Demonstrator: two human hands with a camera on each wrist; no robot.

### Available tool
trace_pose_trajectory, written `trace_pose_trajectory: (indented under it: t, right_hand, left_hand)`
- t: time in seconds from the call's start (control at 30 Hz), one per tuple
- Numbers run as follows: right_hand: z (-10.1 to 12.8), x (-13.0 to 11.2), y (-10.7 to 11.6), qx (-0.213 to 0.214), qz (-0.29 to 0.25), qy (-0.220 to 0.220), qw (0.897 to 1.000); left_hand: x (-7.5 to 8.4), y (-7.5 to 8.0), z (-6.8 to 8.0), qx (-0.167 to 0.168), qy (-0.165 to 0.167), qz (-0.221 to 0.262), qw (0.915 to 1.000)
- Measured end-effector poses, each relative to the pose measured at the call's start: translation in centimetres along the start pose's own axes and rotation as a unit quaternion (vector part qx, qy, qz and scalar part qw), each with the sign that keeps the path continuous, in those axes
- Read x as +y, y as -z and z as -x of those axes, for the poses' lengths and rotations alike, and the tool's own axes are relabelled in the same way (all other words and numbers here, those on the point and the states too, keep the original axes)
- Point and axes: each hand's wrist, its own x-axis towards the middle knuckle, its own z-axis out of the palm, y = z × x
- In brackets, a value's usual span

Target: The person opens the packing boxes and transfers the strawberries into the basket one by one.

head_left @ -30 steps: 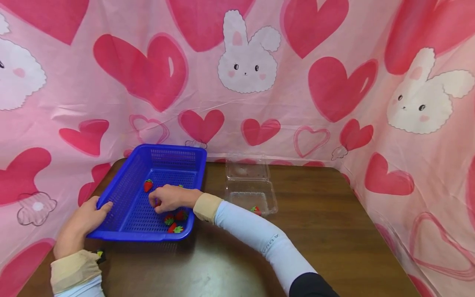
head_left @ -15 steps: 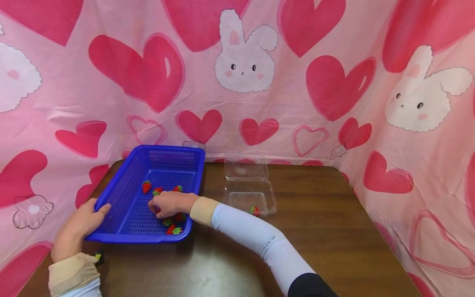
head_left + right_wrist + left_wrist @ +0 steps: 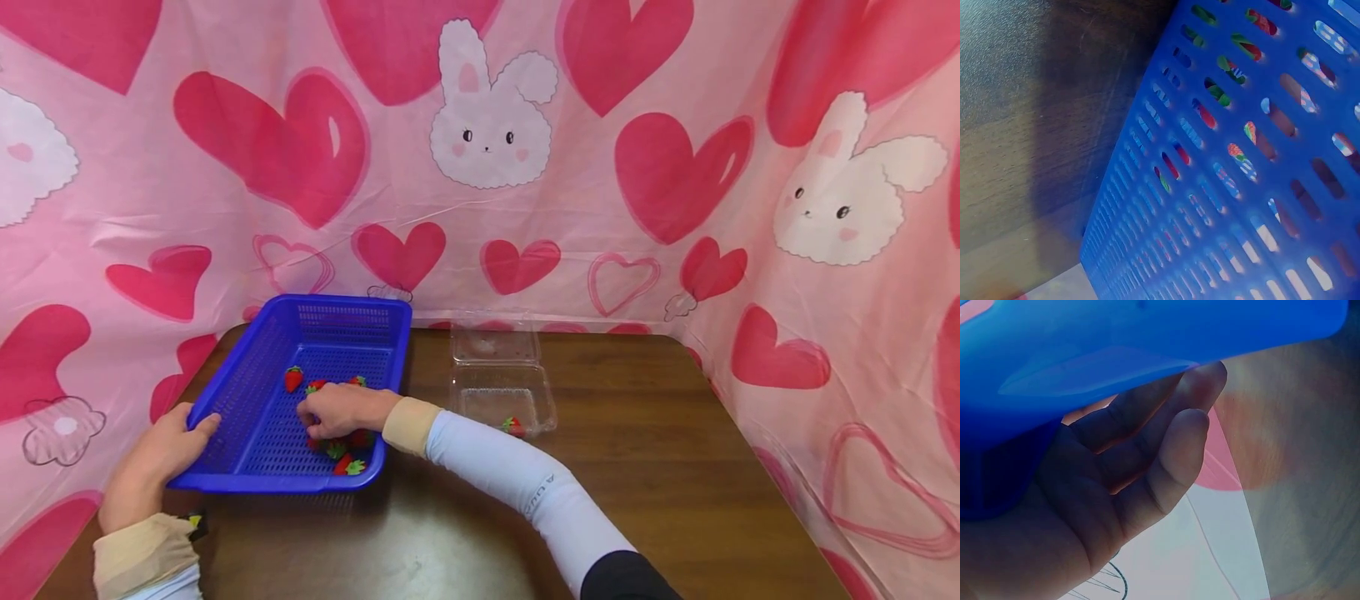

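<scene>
A blue slotted plastic basket (image 3: 273,429) stands at the table's left with several red strawberries (image 3: 293,379) inside. My left hand (image 3: 167,446) grips its left rim near the front corner, thumb over the edge. In the left wrist view the fingers (image 3: 1179,450) curl beneath the blue rim. My right hand (image 3: 341,410) reaches over the right rim into the basket, fingertips pointing down among the strawberries. Whether it pinches one is hidden. Strawberries (image 3: 349,466) lie in the near right corner; through the slots the right wrist view shows red and green bits of strawberry (image 3: 1207,115).
Right of the basket lies an open clear plastic clamshell box (image 3: 504,392), its lid folded back, with one strawberry (image 3: 513,426) in its front part. The brown wooden table (image 3: 637,475) meets a pink heart-and-rabbit curtain (image 3: 585,200) behind and at the sides.
My right hand has shifted slightly toward the basket's near side, uncovering strawberries behind it. Red shows below its fingertips now. The left hand keeps its grip on the rim.
</scene>
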Motion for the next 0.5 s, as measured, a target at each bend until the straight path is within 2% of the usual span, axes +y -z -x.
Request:
trace_pose_trajectory:
  t: [0.2, 0.5]
  right_hand:
    - [0.9, 0.2, 0.6, 0.090, -0.006, 0.025, 0.996]
    - [3.3, 0.5, 2.8, 0.157, -0.044, 0.051, 0.985]
  left_hand:
    - [0.0, -0.2, -0.2, -0.006, -0.002, -0.006, 1.0000]
    - [-0.3, -0.2, -0.1, 0.007, -0.008, -0.005, 0.9999]
